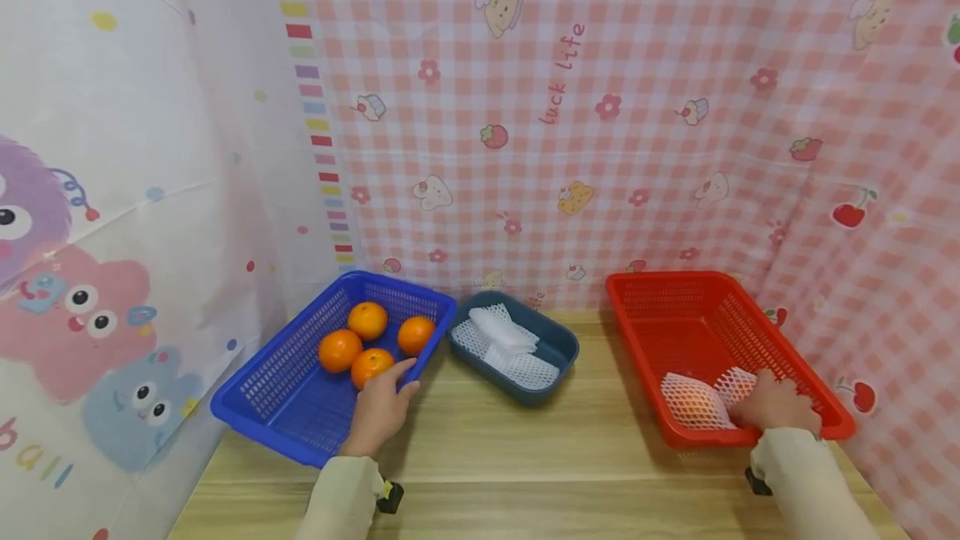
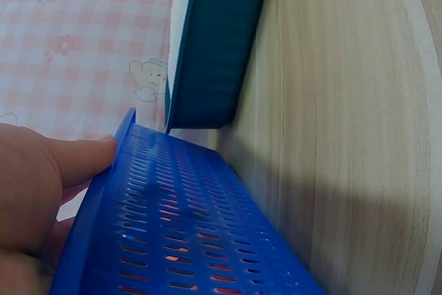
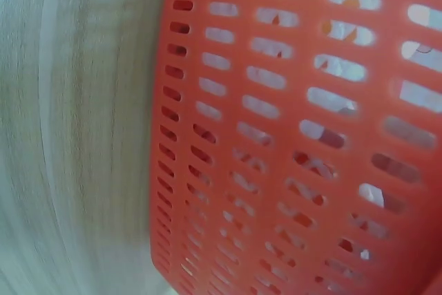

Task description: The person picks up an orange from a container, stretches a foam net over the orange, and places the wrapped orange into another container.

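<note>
My left hand [image 1: 381,411] grips the right rim of a blue basket [image 1: 262,432]; in the left wrist view its thumb [image 2: 86,160] lies against the rim with the other fingers on the inner side. Several oranges [image 1: 368,321] sit in that basket, one right beside the fingers. Inside the near end of a red basket [image 1: 667,332], my right hand [image 1: 780,407] holds an orange in a white foam net [image 1: 735,386], its fingertips hidden. Left of it lies another netted orange [image 1: 693,402]. The right wrist view shows mostly the red basket's slotted wall [image 3: 290,115].
Between the two baskets stands a dark teal tub [image 1: 551,340] holding several white foam nets [image 1: 502,332]. Everything rests on a wooden table [image 1: 540,448]. A pink checked cloth [image 1: 465,132] hangs behind, and a white patterned cloth [image 1: 172,207] hangs at the left.
</note>
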`<state>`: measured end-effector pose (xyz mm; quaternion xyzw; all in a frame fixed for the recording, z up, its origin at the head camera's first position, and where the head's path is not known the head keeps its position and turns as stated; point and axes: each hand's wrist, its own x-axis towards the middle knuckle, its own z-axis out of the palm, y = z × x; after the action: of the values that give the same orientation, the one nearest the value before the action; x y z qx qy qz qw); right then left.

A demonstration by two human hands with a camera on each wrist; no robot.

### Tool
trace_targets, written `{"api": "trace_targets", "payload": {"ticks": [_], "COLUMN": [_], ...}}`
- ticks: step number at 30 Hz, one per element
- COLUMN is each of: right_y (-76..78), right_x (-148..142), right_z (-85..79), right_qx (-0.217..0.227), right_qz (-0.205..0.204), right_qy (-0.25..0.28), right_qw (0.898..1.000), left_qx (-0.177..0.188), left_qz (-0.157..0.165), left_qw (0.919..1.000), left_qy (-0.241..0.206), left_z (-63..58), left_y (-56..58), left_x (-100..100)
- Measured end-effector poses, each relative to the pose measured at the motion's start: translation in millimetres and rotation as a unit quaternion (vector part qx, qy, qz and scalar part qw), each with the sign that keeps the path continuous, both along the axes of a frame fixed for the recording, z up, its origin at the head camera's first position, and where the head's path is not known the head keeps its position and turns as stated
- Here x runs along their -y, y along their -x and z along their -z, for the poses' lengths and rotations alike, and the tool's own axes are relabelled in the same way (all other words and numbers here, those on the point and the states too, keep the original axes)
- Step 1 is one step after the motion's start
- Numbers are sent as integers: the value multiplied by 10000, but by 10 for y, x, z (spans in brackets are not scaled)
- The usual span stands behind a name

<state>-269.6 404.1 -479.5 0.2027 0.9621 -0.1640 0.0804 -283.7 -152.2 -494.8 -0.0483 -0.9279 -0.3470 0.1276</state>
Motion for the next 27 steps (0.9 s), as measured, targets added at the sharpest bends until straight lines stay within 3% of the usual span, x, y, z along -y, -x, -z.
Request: {"api": "trace_targets", "payload": {"ticks": [9, 15, 20, 24, 27], "right_y": [0, 6, -54, -87, -95], "right_x": [-20, 7, 196, 478, 708], "right_z": [7, 3, -23, -54, -65], "right_qx": [204, -30, -929, -2024, -2494], "right_qz": [-324, -437, -599, -701, -931], "right_qy": [2, 41, -96, -162, 111], "right_qw": [9993, 9990, 9938, 9767, 9639], "left_qx": [-3, -43, -45, 6, 38], "left_qz": [18, 13, 38, 2, -9], "left_qw": [10000, 10000, 10000, 10000, 10000], "left_qy": [56, 49, 78, 59, 50], "left_z": [40, 4, -5, -8, -13], "left_y": [12, -15, -6, 12, 3], "left_x": [-9, -3, 0, 2, 0]}}
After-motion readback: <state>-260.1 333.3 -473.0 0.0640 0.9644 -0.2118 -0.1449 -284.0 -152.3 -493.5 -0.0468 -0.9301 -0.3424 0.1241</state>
